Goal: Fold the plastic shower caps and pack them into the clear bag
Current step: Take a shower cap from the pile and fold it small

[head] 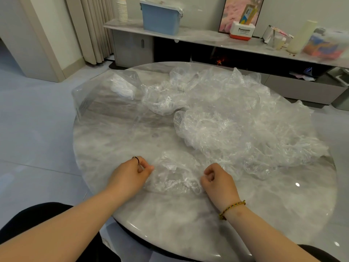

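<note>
One clear plastic shower cap point(175, 173) lies crumpled on the near part of the round marble table point(170, 224), between my hands. My left hand point(130, 173) pinches its left edge with curled fingers. My right hand point(217, 178) grips its right edge in a loose fist. A big heap of several more shower caps point(236, 125) covers the right and far half of the table. The clear bag point(105, 99) lies open at the far left of the table, with some folded white plastic point(122, 87) inside near its far end.
Behind the table runs a low marble shelf point(198, 35) with a blue bin point(160, 17), a stack of paper cups point(122, 10), a white and red box point(241, 32) and other clutter. A curtain point(94, 29) hangs at far left. Pale floor surrounds the table.
</note>
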The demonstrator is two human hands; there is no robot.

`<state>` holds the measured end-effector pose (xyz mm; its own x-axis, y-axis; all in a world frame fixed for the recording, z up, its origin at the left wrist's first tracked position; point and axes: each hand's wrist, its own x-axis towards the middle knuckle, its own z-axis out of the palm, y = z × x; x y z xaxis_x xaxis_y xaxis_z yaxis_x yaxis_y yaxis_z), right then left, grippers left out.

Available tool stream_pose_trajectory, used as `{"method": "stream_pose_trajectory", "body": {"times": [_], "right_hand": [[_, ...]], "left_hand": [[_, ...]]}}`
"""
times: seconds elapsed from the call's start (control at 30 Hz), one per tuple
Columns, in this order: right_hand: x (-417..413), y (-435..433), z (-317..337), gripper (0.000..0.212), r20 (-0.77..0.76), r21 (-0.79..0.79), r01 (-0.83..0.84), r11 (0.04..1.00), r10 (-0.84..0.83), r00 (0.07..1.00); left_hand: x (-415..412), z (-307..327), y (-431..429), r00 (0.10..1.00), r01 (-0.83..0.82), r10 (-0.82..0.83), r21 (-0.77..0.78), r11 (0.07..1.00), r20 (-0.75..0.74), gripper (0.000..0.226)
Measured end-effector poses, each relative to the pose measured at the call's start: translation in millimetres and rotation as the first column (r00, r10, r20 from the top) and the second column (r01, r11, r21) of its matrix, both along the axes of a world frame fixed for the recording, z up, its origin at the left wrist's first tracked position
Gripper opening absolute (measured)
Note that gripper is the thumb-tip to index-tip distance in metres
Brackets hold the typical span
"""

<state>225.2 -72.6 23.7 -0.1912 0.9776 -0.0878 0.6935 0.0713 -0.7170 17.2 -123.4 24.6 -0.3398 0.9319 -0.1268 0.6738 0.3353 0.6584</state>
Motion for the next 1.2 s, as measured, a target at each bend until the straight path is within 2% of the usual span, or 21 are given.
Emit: {"method": "stream_pose_trajectory", "body": {"times": [0.03, 0.07, 0.1, 0.13, 0.17, 0.2, 0.27, 0.33, 0.4, 0.5, 0.6, 0.7, 0.77, 0.8, 0.87, 0.93, 1.0, 1.07, 1.17, 1.2], "right_hand": [[-0.2, -0.3, -1.7, 0.012, 0.02, 0.016, -0.015, 1.0, 0.015, 1.0], [-1.2, -0.4, -3.2, 0.014, 0.047, 0.033, -0.031, 0.999, 0.029, 0.998], [-1.3, 0.1, -5.6, 0.016, 0.074, 0.049, -0.037, 0.998, 0.034, 0.997], [-2.2, 0.0, -6.1, 0.019, 0.104, 0.061, -0.036, 0.997, 0.03, 0.994], [-2.6, -0.3, -7.1, 0.024, 0.122, 0.078, -0.034, 0.996, 0.025, 0.992], [-3.3, -1.0, -6.5, 0.031, 0.137, 0.096, -0.042, 0.995, 0.029, 0.99], [-3.4, -4.0, -6.0, 0.047, 0.191, 0.137, -0.096, 0.986, 0.069, 0.979], [-3.4, -6.5, -7.1, 0.06, 0.282, 0.143, -0.164, 0.976, 0.119, 0.952], [-6.1, -7.5, -9.0, 0.069, 0.349, 0.16, -0.208, 0.965, 0.141, 0.926], [-4.9, -5.1, -15.0, 0.078, 0.429, 0.327, -0.257, 0.909, 0.099, 0.898], [-5.6, -1.9, -23.7, 0.069, 0.571, 0.439, -0.323, 0.839, 0.017, 0.821], [-8.3, 1.1, -23.1, 0.05, 0.513, 0.573, -0.367, 0.732, 0.028, 0.858], [-11.8, 0.4, -21.3, 0.036, 0.449, 0.62, -0.354, 0.701, 0.054, 0.892], [-14.7, 0.0, -20.9, 0.032, 0.428, 0.614, -0.358, 0.703, 0.085, 0.9], [-18.4, -2.1, -24.3, 0.041, 0.459, 0.561, -0.417, 0.715, 0.15, 0.876], [-16.7, -4.0, -33.8, 0.043, 0.535, 0.505, -0.475, 0.721, 0.17, 0.828], [-15.1, -6.6, -39.3, 0.052, 0.581, 0.414, -0.484, 0.771, 0.186, 0.793], [-14.7, -7.3, -40.6, 0.063, 0.602, 0.356, -0.471, 0.807, 0.187, 0.777], [-14.6, -7.8, -40.6, 0.074, 0.626, 0.346, -0.477, 0.808, 0.181, 0.759], [-14.0, -7.5, -40.4, 0.075, 0.632, 0.35, -0.48, 0.805, 0.175, 0.755]], "left_hand": [[0.8, 0.1, -0.1, 0.992, 0.0, 0.015, 0.118, 0.993, -0.126, 0.01], [1.5, -1.2, 0.9, 0.963, 0.059, 0.023, 0.292, 0.954, -0.269, 0.016], [4.0, -5.5, 2.3, 0.918, 0.188, -0.001, 0.432, 0.882, -0.397, 0.026], [8.4, -8.4, 3.0, 0.868, 0.336, -0.055, 0.502, 0.797, -0.494, 0.031], [14.7, -12.4, 3.8, 0.806, 0.474, -0.124, 0.506, 0.721, -0.578, 0.035], [23.1, -15.3, 2.8, 0.745, 0.569, -0.198, 0.453, 0.687, -0.637, 0.042], [37.1, -21.2, 2.6, 0.646, 0.648, -0.311, 0.284, 0.707, -0.697, 0.059], [44.5, -24.8, 6.1, 0.612, 0.621, -0.359, 0.147, 0.77, -0.704, 0.066], [45.3, -30.9, 11.6, 0.621, 0.592, -0.378, 0.095, 0.8, -0.687, 0.057], [45.0, -35.0, 15.9, 0.655, 0.581, -0.43, 0.05, 0.812, -0.621, 0.052], [43.4, -32.6, 14.8, 0.673, 0.572, -0.424, 0.063, 0.818, -0.605, 0.061], [41.3, -32.5, 16.1, 0.657, 0.571, -0.353, 0.134, 0.81, -0.666, 0.078], [41.0, -32.4, 18.0, 0.655, 0.577, -0.299, 0.204, 0.791, -0.695, 0.073], [40.0, -33.2, 19.7, 0.664, 0.578, -0.28, 0.239, 0.78, -0.694, 0.063], [40.8, -29.4, 22.8, 0.686, 0.567, -0.249, 0.289, 0.771, -0.683, 0.042], [42.4, -30.0, 24.3, 0.7, 0.537, -0.215, 0.303, 0.787, -0.681, 0.036], [42.8, -33.9, 22.9, 0.695, 0.518, -0.214, 0.271, 0.812, -0.686, 0.038], [41.1, -38.2, 21.1, 0.665, 0.507, -0.261, 0.167, 0.845, -0.7, 0.046], [37.3, -40.1, 19.0, 0.637, 0.524, -0.379, 0.017, 0.852, -0.672, 0.05], [37.5, -38.2, 18.6, 0.636, 0.53, -0.425, -0.036, 0.847, -0.644, 0.058]]}}
